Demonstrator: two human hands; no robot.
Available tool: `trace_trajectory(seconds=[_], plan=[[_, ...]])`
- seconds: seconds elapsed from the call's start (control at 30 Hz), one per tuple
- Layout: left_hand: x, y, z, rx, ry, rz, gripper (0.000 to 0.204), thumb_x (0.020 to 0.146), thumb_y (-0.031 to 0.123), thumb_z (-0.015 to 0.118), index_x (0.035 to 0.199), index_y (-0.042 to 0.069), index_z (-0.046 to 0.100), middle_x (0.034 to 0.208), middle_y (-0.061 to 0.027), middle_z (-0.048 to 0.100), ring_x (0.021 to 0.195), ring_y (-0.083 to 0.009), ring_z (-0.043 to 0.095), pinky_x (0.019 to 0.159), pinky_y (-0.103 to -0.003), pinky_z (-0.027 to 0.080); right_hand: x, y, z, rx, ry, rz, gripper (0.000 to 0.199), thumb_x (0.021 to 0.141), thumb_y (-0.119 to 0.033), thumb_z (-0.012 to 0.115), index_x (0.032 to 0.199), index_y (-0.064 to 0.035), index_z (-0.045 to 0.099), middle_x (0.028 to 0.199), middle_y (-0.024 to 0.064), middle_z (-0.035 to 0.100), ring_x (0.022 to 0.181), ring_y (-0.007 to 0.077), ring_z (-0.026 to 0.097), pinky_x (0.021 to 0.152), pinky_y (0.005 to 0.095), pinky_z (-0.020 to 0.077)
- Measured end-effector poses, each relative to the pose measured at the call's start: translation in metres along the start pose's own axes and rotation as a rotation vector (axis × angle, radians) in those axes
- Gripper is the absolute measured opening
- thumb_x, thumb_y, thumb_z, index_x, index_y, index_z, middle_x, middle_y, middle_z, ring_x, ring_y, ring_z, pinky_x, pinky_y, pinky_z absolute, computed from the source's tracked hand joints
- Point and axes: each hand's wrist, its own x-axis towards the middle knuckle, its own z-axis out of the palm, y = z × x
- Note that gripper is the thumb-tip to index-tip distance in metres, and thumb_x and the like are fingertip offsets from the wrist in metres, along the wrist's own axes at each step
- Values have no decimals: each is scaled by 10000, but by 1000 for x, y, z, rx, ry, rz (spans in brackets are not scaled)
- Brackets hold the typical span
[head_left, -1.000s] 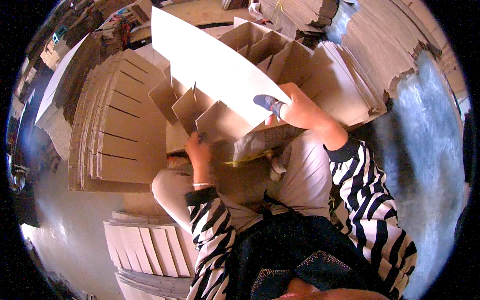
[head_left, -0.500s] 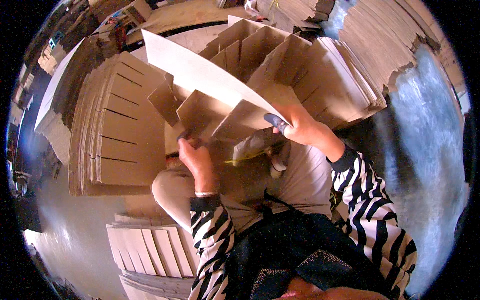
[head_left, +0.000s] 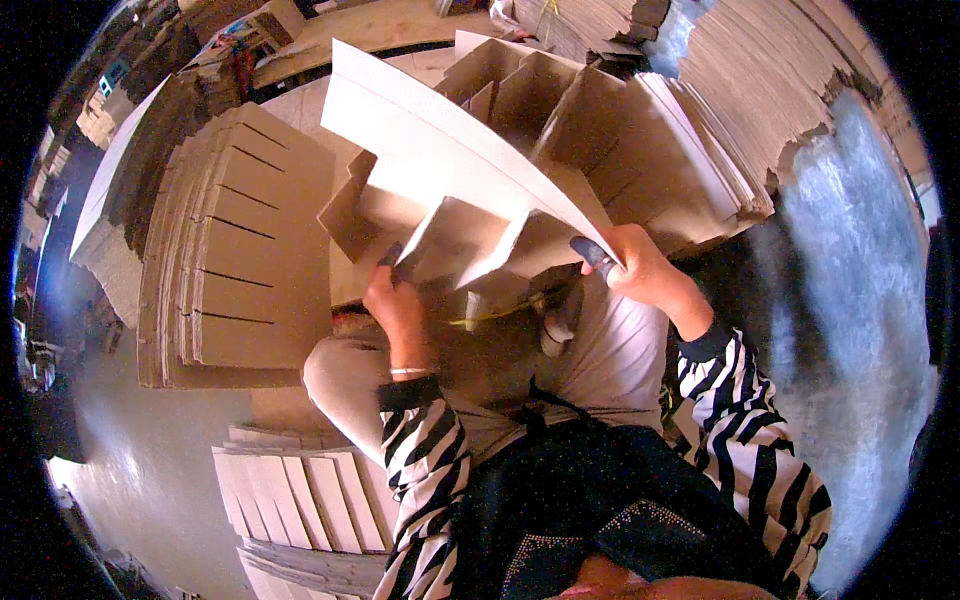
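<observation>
1. In the head view, the right hand [head_left: 645, 272] pinches the near right corner of a long cardboard strip [head_left: 440, 125], its dark-covered thumb on the pale face.
2. That strip slants over the middle of the work surface [head_left: 298, 106], its far end raised toward the upper left and its near end by the surface's near edge.
3. The left hand [head_left: 395, 305] is at the near edge of the work surface, its fingers curled narrow against the left side of a short cardboard divider [head_left: 455, 238]; whether they grip it, I cannot tell.
4. More short dividers stand crosswise along the strip, one on either side.
5. Just behind the strip, toward the far edge, stands a cardboard grid [head_left: 525, 90].
6. A slotted sheet stack [head_left: 235, 250] leans at the left edge; another sheet stack [head_left: 690, 150] leans at the right edge.
7. Lower left, separate cut sheets [head_left: 300, 495] lie beside the person's knee.
</observation>
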Motion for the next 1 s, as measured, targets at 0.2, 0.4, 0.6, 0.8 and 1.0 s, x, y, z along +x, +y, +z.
trace_trajectory(seconds=[0.2, 0.4, 0.6, 0.8, 1.0], plan=[[-4, -15, 13, 128, -43, -21, 302, 730, -33, 546, 988, 37, 688, 919, -213, 666, 857, -408, 630, 754, -456, 498, -11, 7, 2, 251, -12, 83, 180, 897, -58, 500, 992, 8, 638, 711, 74, 672, 670, 138, 630, 662, 293, 491], [-1, -28, 20, 103, 10, 24, 307, 676, -38, 530, 947, 12, 665, 961, -226, 652, 866, -414, 618, 752, -459, 500, -10, 14, 6, -110, -65, -9, 230, 923, -90, 476, 1117, -69, 597, 684, 90, 661, 651, 207, 658, 617, 343, 498], [-12, 50, -17, -143, 13, 254, 522, 645, -160, 426, 1066, 12, 681, 1016, -126, 638, 882, -228, 640, 797, -313, 509, -14, 14, 12, -265, -34, -44, 229, 886, -110, 443, 1078, -120, 568, 699, 68, 663, 672, 286, 661, 590, 389, 482], [49, 51, -61, -316, 185, 22, 549, 746, -165, 491, 1262, 17, 537, 1155, -124, 593, 863, -196, 620, 738, -296, 513, -19, 15, 0, -219, 5, 0, 227, 844, -70, 470, 1025, -134, 591, 707, 66, 657, 696, 288, 665, 606, 382, 484], [107, 33, -76, -332, -383, 95, 322, 791, -43, 534, 1095, -20, 638, 960, -158, 666, 807, -260, 607, 757, -332, 488, -17, 12, 7, -340, 30, 76, 209, 879, -89, 486, 1031, -158, 610, 705, 64, 657, 684, 260, 668, 603, 354, 483]])
